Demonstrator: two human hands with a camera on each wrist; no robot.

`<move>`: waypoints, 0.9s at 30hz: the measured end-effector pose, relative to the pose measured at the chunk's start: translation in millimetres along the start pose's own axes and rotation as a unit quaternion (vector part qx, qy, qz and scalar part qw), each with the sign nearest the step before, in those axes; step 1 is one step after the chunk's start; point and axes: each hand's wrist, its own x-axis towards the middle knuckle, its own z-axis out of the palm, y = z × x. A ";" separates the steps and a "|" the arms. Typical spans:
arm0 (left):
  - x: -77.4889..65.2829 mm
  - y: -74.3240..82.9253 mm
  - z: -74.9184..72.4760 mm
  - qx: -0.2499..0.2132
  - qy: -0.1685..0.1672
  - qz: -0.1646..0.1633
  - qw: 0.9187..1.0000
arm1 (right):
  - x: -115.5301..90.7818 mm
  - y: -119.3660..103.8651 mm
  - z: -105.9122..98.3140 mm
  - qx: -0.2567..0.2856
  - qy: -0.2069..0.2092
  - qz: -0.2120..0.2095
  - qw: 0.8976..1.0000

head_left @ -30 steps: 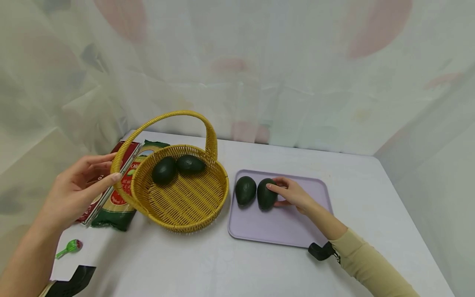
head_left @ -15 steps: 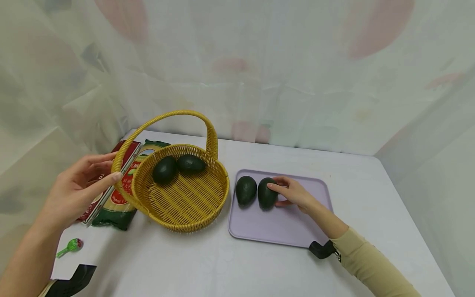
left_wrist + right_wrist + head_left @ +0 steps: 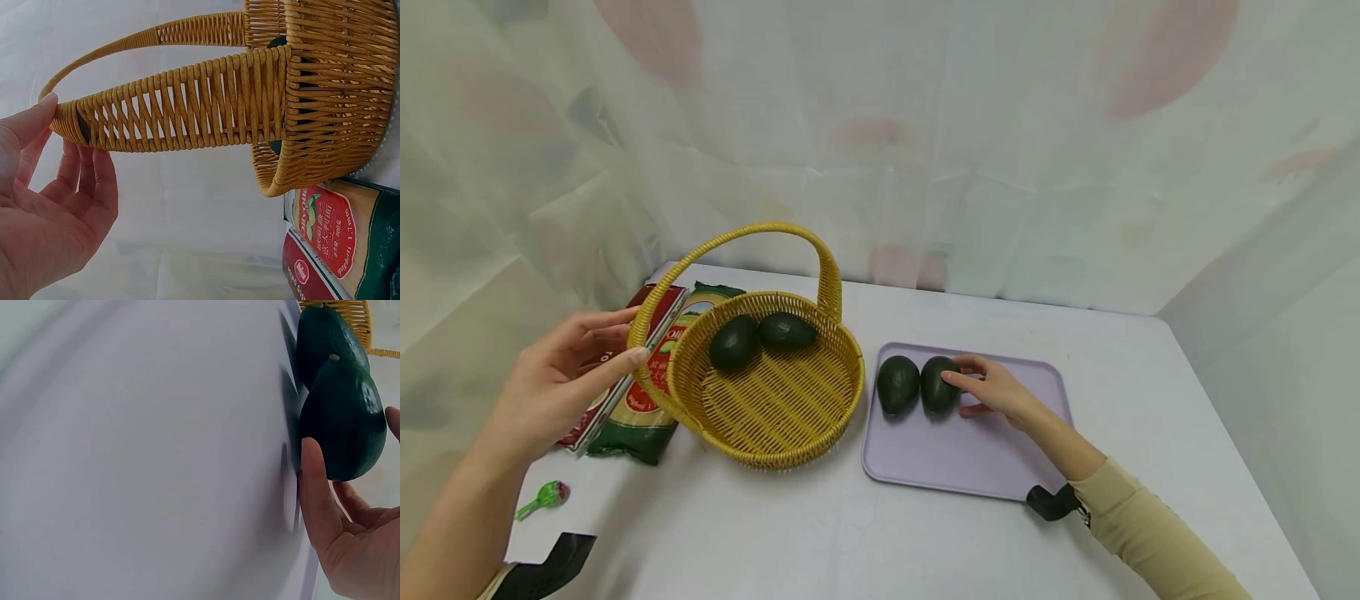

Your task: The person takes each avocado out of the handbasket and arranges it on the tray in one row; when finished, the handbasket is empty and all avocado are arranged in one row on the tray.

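At the left, my left hand pinches the side of the tall handle of a yellow wicker basket between thumb and fingers. Two dark green avocados lie at the back of the basket. My right hand is over a lilac tray, thumb and fingers curled around the right side of an avocado. Another avocado sits close on its left, on the tray. In the right wrist view one fingertip lies against the avocado's lower side, near the tray surface.
Behind and left of the basket lie a green-and-red pasta packet and a dark red packet. A green lollipop is on the white tablecloth near the left forearm. Pale curtains hang behind the table and at both sides.
The avocado at my right hand has tipped slightly, its near end shifting a little away from me. The left hand and basket hold practically the same place.
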 end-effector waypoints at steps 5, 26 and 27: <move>-0.2 -0.6 -0.7 -0.005 -0.001 0.002 1.000 | -0.3 -0.6 0.1 -0.006 0.005 -0.001 1.000; 0.5 -0.2 2.2 -0.005 0.016 0.003 1.000 | -4.8 -34.0 -6.3 -0.073 0.042 -0.184 0.979; 0.5 -0.1 2.1 -0.004 0.016 0.004 1.000 | -4.2 -37.9 -4.3 -0.074 0.036 -0.185 0.979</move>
